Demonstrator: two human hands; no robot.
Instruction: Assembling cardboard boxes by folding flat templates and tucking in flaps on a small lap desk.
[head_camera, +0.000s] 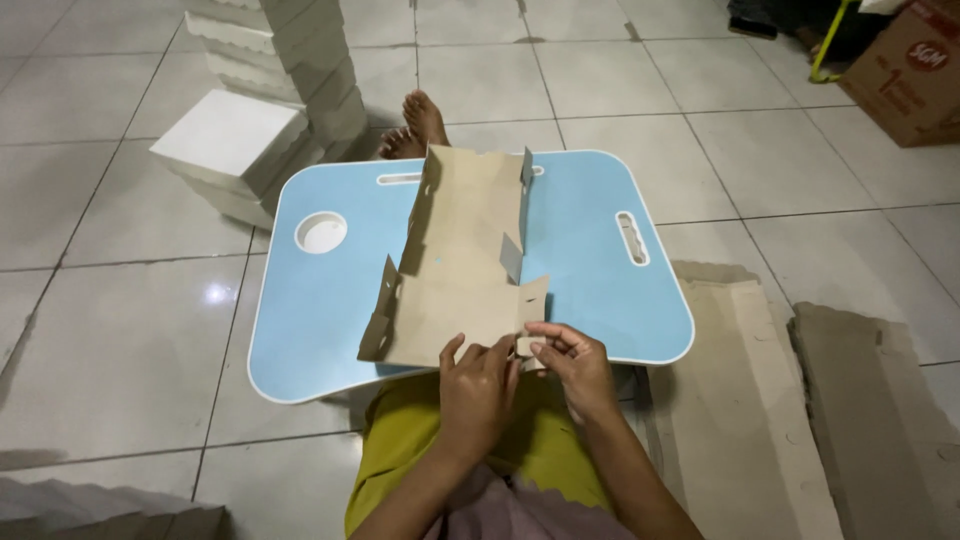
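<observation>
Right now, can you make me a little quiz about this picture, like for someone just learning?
1. True or false: both hands pinch a tab at the near edge of the cardboard sheet.
2. What colour is the lap table? A) blue B) red C) green
3. Where are the white boxes stacked?

Key:
1. True: the left hand and right hand meet there.
2. A
3. On the floor, beyond the table's far left corner.

- A light blue lap table (330, 320) with a round cup hole (321, 232) spreads out beyond the fingers.
- White folded boxes (262, 110) stand stacked far ahead, to the fingers' left.
- Flat brown cardboard sheets (740, 400) lie on the tiled floor (120, 330), right of the fingers.
- A brown carton (912, 75) sits far off, ahead and right.
</observation>
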